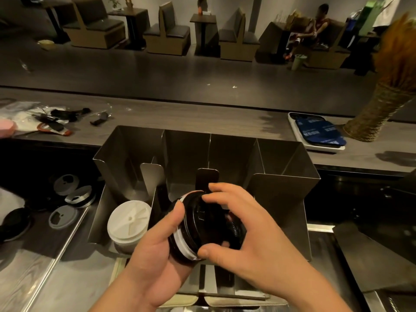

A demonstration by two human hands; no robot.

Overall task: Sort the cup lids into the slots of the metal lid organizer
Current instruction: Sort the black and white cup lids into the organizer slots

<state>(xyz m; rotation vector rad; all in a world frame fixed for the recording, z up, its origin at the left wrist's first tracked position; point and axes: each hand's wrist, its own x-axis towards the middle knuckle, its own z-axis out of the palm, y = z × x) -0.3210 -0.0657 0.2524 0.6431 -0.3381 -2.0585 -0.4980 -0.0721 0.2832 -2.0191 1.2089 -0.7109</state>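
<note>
A metal lid organizer (286, 176) with several slots stands on the counter in front of me. A stack of white lids (128, 221) rests on edge in its left slot. Both hands hold a stack of black lids (198, 230), with a white one among them, over the second slot. My left hand (157, 251) cups the stack from below and the left. My right hand (243, 235) grips it from the right, fingers over the top rim. The right slots show no lids.
Loose clear and black lids (67, 199) lie on the counter to the left. Small dark items and packaging (56, 120) sit on the upper ledge, a white scale (319, 134) and a woven vase (373, 115) on its right. Beyond are seats and a seated person.
</note>
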